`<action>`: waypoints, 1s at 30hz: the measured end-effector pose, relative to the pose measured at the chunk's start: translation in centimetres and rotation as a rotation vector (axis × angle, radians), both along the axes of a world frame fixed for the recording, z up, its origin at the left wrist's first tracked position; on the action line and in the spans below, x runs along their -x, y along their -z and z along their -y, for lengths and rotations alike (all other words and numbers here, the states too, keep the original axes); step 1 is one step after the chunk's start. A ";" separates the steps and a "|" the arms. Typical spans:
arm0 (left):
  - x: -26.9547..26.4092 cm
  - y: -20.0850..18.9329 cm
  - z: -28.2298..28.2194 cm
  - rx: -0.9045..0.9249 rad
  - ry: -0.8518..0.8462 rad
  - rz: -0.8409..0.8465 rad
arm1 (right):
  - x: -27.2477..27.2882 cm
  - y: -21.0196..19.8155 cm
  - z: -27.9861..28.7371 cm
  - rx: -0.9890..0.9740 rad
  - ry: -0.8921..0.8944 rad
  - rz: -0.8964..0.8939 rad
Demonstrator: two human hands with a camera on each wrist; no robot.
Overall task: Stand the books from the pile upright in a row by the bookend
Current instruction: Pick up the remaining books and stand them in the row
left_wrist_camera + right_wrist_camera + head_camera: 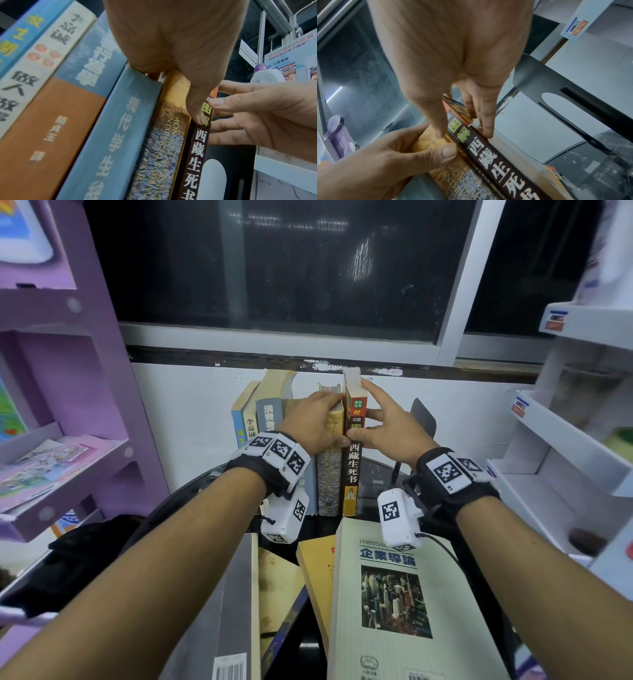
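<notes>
Several books stand upright in a row point(270, 412) on a black round table point(376, 477) by the wall. My left hand point(325, 419) grips the top of a yellow-and-grey book point(329, 474), thumb on its spine point(163, 142). At the right end of the row stands a dark brown book point(352, 467) with white characters. My right hand point(380, 422) pinches it, thumb on the spine point(496, 162) and fingers point(485, 121) along its right cover. The black bookend point(424, 419) stands just right of that hand, apart from the book. The pile lies in front: a cream book point(394, 604), a yellow one point(317, 570), a grey one point(236, 594).
A purple shelf unit point(68, 392) with booklets stands to the left and white display shelves point(565, 446) to the right. A dark window point(274, 268) is above the wall behind the row. A black bag point(85, 542) lies at the table's left.
</notes>
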State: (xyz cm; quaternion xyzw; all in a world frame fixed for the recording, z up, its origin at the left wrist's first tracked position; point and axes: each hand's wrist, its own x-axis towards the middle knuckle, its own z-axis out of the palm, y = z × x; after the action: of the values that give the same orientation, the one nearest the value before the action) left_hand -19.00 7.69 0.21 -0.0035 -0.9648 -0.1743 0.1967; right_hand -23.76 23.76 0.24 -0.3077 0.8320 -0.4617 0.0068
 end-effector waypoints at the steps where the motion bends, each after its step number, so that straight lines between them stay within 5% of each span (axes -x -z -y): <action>1: -0.2 -0.1 -0.1 -0.004 -0.004 0.005 | -0.1 0.0 0.0 0.013 0.003 0.025; 11: -4.5 -0.4 -1.5 -0.094 -0.025 -0.023 | -3.4 -0.8 -2.2 -0.007 0.037 0.165; 18: -8.2 0.7 -2.7 -0.113 -0.036 -0.019 | -6.7 -0.3 -6.6 -0.263 0.027 0.235; 26: -11.6 1.8 -4.6 -0.200 -0.056 0.196 | -11.1 0.3 -10.2 -0.553 0.113 0.279; 30: -12.7 3.1 -6.3 -0.260 0.016 0.473 | -12.2 1.5 -11.2 -0.609 0.149 0.305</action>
State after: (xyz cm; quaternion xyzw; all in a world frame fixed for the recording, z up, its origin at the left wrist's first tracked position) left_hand -6.33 14.03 -2.91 0.0548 -0.9534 -0.2943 -0.0368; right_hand -11.60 34.93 -1.30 -0.1574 0.9410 -0.2324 0.1889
